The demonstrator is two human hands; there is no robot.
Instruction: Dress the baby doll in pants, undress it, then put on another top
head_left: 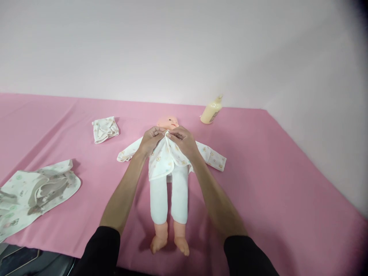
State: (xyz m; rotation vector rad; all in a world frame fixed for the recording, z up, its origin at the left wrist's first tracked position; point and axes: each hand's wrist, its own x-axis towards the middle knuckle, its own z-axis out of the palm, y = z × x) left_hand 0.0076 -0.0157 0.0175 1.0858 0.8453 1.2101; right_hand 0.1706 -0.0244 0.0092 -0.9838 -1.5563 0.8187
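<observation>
A baby doll (169,191) lies on its back on the pink cloth, head away from me, feet toward me. It wears white trousers and a white printed shirt (163,159) with sleeves spread out to both sides. My left hand (151,139) and my right hand (184,141) meet at the doll's chest just below its neck. Both pinch the shirt's front edges together at the collar. The doll's face shows just above my fingers.
A folded white cloth (105,129) lies at the back left. A larger printed garment (34,191) lies crumpled at the left edge. A cream bottle (212,110) lies on its side at the back right. The pink table cover (273,180) meets a wall behind and at right.
</observation>
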